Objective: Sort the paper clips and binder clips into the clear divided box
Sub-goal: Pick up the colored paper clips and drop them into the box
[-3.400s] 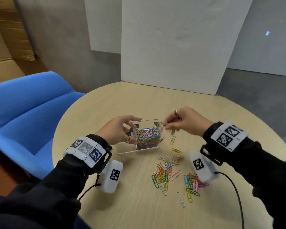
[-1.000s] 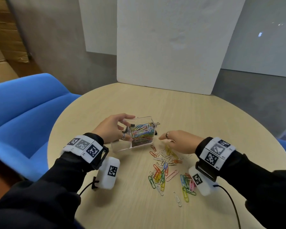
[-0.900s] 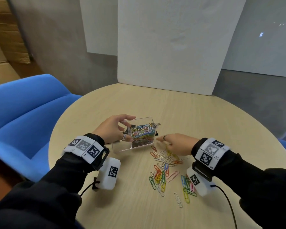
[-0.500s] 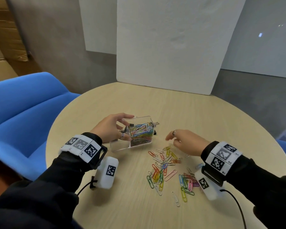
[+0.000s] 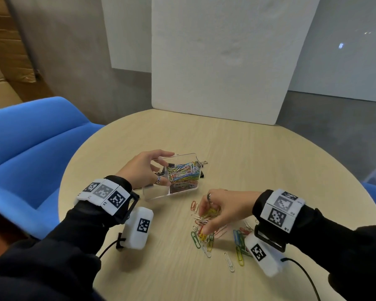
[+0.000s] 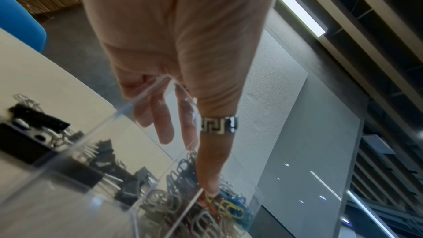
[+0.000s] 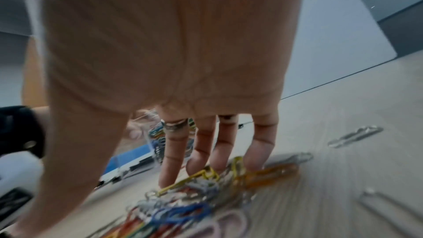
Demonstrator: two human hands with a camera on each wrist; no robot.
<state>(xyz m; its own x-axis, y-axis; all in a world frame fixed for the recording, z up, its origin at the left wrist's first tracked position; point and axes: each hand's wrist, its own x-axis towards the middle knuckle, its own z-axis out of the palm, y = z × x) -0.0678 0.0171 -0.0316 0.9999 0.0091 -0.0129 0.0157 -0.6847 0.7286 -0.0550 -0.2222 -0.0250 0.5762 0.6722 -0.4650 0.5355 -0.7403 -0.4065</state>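
Round table (image 5: 237,148), pale wood-grain top, light beige. A white foam board (image 5: 221,57) stands upright at its far edge, against a grey wall. A blue upholstered chair (image 5: 30,144) sits to the left of the table; cardboard boxes (image 5: 0,51) are stacked in the far left corner. The floor behind is grey.

The clear divided box (image 5: 159,192) sits on the table left of centre. Its right compartment is packed with coloured paper clips in the box (image 5: 183,173); in the left wrist view, black binder clips (image 6: 34,133) show on the other side of the clear divider, though through the clear walls I cannot tell whether they are inside or behind the box.

Left hand (image 5: 143,170) grips the box — thumb on the near wall, fingers (image 6: 162,126) over the far rim. A patterned ring (image 6: 218,126) is on the thumb.

Right hand (image 5: 224,209) is down on the loose paper clips (image 5: 204,235) scattered on the table near the box's right front. Its fingers (image 7: 174,160) are curled downward, tips touching yellow and orange clips — the thumb closes in from the near side, so it pinches a small bunch. The right wrist view is blurred here.

More clips lie spread further right, partly under the wrist camera (image 5: 263,255). One silver clip (image 5: 229,261) lies alone nearest the viewer. A black cable (image 5: 306,276) runs off the right wrist unit.
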